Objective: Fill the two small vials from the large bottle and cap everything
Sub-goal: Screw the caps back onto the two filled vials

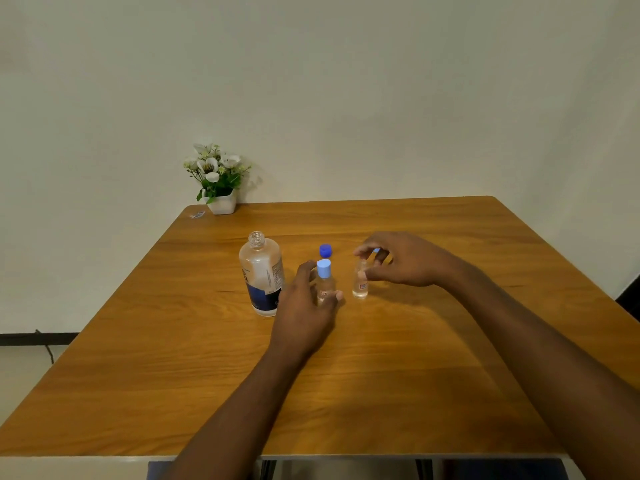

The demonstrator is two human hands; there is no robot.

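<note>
Tabletop (415, 358): left hand (304, 313) holds capped vial (325, 282), right hand (405, 261) pinches cap (376, 251).

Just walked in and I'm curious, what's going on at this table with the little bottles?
A person is capping vials at a wooden table. Their left hand grips the capped vial, which already wears a light blue top. The right hand pinches a loose cap just above the second vial, not yet closed. The large bottle stands open on the left, and its dark blue cap lies behind the vials.
</note>
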